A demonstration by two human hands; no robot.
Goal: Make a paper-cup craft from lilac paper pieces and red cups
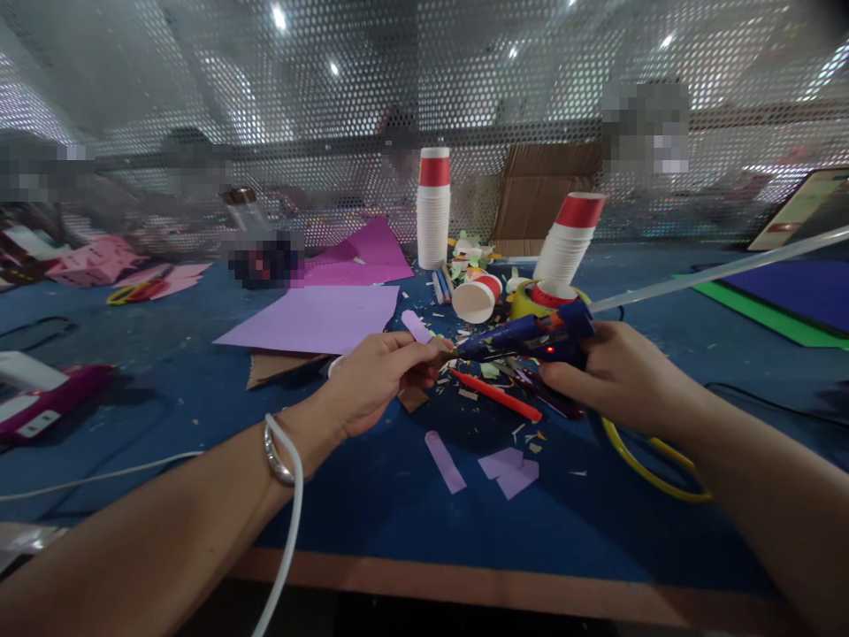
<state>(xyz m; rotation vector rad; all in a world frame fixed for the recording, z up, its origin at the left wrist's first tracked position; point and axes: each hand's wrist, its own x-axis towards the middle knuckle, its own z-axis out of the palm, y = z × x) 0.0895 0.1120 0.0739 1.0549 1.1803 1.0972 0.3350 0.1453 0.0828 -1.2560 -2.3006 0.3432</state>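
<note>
My right hand [614, 376] is wrapped round a blue hot glue gun [531, 336] with a small red light. A long translucent glue stick [716, 270] sticks out of its back. The nozzle points left, at the fingertips of my left hand [381, 372]. Those fingers pinch a small brown cardboard piece [443, 351], partly hidden by the thumb. A light purple paper strip [416, 326] shows just beyond them; whether it is held I cannot tell. Below lie a red pen [497, 395], another purple strip [445, 462] and a cut purple paper piece [509, 471].
Stacked paper cups [433, 221] stand at the back, with a leaning stack [567, 239] to their right. A cup [476, 299] lies among scraps near yellow tape [523, 299]. Purple sheets [318, 318] lie left; yellow-handled scissors [653, 460] lie under my right forearm. A white cable crosses my left wrist.
</note>
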